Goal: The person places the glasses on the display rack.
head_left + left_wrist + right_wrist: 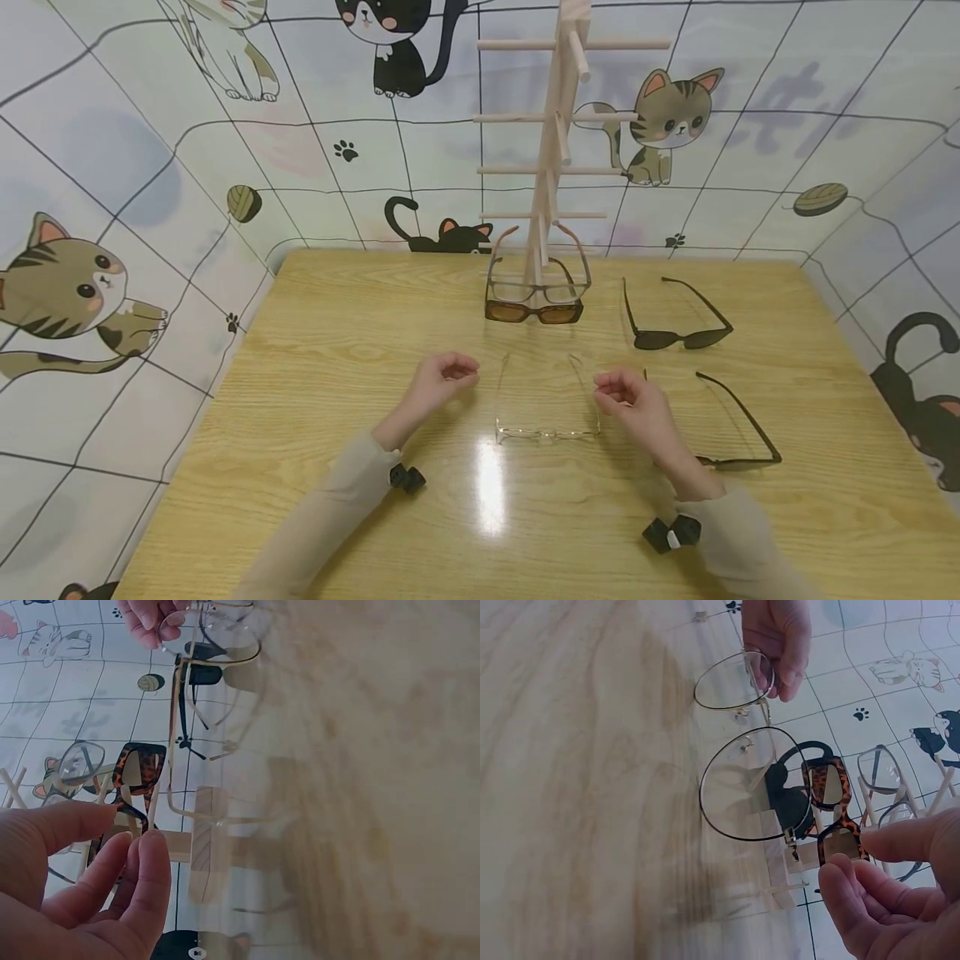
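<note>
Thin gold-rimmed eyeglasses [547, 434] with clear lenses lie on the wooden table, temples unfolded and pointing away from the person. My left hand [442, 379] hovers to their left, its fingers loosely bent with nothing in them. On the other side, my right hand [633, 404] is close to the right temple, thumb and fingers bent and apparently holding nothing. In the right wrist view, a round dark-edged rim [703, 787] of these glasses stands near the right fingers. Tortoiseshell sunglasses [843, 802] appear behind those fingers.
A wooden display stand [551, 133] with several pegs rises at the back. Clear-lens glasses [540, 292] and brown-lens sunglasses [534, 313] are at its base. Black sunglasses [681, 339] lie to the right. Another dark pair [742, 461] is partly hidden by the right hand.
</note>
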`<control>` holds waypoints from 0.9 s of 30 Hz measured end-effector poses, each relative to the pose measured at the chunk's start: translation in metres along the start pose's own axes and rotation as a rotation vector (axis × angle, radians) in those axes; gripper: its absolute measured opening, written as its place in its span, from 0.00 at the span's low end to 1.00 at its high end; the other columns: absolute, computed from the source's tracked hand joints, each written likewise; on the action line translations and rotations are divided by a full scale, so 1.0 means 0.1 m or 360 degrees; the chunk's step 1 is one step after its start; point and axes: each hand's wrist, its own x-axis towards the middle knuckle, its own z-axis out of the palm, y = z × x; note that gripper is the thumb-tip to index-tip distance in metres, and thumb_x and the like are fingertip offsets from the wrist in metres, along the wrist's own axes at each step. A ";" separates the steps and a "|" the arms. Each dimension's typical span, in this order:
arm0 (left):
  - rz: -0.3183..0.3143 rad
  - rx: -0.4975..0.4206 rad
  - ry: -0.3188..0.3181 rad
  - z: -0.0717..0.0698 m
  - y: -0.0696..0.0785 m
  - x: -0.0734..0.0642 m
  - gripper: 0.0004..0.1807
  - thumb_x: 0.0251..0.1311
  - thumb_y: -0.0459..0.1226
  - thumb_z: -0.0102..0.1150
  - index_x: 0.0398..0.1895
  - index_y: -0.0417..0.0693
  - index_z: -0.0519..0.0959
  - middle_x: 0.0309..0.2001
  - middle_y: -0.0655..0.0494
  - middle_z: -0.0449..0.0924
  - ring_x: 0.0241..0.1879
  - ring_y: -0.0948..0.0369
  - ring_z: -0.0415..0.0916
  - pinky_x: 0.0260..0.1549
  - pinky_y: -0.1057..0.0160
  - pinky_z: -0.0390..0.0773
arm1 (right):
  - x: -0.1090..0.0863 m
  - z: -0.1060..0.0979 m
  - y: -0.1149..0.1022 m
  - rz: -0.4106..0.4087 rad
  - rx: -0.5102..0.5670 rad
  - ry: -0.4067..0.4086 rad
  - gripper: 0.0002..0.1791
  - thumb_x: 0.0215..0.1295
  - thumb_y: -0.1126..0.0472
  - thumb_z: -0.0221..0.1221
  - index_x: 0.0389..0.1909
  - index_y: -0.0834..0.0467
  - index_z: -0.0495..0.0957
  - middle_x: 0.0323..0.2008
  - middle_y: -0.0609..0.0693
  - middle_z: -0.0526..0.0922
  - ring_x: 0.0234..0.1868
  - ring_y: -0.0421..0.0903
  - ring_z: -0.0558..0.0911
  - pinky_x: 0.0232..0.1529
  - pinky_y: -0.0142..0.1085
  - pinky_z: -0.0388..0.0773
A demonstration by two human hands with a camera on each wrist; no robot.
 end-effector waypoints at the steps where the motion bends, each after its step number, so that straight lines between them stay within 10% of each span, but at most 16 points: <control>1: 0.0006 0.0008 -0.0018 0.01 -0.01 -0.02 0.09 0.55 0.29 0.63 0.39 0.34 0.81 0.35 0.50 0.82 0.33 0.60 0.77 0.33 0.67 0.79 | -0.02 0.00 0.02 -0.0015 -0.0024 0.0004 0.10 0.62 0.68 0.60 0.43 0.68 0.77 0.33 0.56 0.81 0.31 0.39 0.77 0.28 0.27 0.76; 8: 0.0127 0.0107 -0.0163 0.06 -0.04 -0.13 0.06 0.54 0.32 0.64 0.34 0.37 0.81 0.31 0.51 0.81 0.30 0.62 0.75 0.30 0.69 0.77 | -0.10 0.02 0.05 -0.0166 -0.0189 0.0051 0.08 0.58 0.71 0.61 0.39 0.68 0.78 0.29 0.53 0.81 0.29 0.40 0.77 0.28 0.28 0.75; 27: 0.0146 0.0170 -0.0446 0.21 -0.05 -0.30 0.07 0.57 0.35 0.63 0.28 0.38 0.82 0.23 0.52 0.81 0.20 0.66 0.75 0.18 0.71 0.76 | -0.11 0.03 0.01 -0.0035 -0.0372 -0.0081 0.14 0.59 0.68 0.61 0.44 0.71 0.77 0.27 0.52 0.79 0.27 0.44 0.78 0.26 0.30 0.75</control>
